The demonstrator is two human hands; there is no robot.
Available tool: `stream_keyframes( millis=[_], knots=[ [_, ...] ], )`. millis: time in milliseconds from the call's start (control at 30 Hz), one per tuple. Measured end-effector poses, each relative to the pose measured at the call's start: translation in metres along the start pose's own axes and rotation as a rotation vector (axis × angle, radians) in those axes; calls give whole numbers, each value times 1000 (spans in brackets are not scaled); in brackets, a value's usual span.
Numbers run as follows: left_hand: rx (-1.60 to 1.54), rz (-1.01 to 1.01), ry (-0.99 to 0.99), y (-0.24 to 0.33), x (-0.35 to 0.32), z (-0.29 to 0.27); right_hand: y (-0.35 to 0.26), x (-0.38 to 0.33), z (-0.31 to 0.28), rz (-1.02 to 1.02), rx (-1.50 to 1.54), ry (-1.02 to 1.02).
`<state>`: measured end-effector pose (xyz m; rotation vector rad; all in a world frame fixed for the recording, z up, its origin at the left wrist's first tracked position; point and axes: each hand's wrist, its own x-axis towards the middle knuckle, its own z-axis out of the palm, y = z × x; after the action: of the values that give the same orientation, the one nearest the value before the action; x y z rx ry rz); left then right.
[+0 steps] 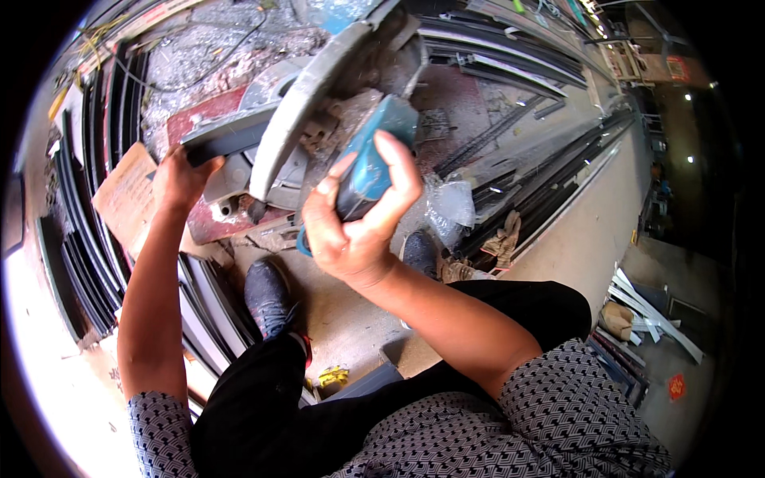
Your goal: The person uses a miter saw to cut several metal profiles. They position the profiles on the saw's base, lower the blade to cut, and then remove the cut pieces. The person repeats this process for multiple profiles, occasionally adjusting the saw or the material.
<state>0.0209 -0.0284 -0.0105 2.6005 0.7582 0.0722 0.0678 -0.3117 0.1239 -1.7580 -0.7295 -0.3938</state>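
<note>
A miter saw with a light metal blade guard stands in front of me on a red base. My right hand is closed around the teal and black handle of the saw. To the left, my left hand grips the end of a dark grey profile bar, which lies across the saw's table and runs up to the guard. The guard hides the bar's far end and the blade's cutting edge.
A cardboard piece lies beside my left hand. Stacks of dark profiles stand at the left, more long profiles at the right. Brown work gloves and clear plastic wrap lie near my right shoe. White offcuts are scattered far right.
</note>
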Motion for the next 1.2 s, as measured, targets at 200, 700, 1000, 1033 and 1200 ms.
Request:
stream_keyframes(
  millis=[200,700,1000,1033,1200],
  knots=[
    [5,-86,-61,11,-2,-10,2,-6,2,2,40,-3],
    [-14,-57,-50,11,-5,-14,13,-24,9,-26,44,53],
    [8,-37,-46,8,-4,-11,12,-28,7,-31,1,-5],
    [16,-41,-50,8,-3,-12,13,-30,8,-18,20,13],
    [36,-58,-48,4,-2,-5,19,-38,13,-41,23,57]
  ],
)
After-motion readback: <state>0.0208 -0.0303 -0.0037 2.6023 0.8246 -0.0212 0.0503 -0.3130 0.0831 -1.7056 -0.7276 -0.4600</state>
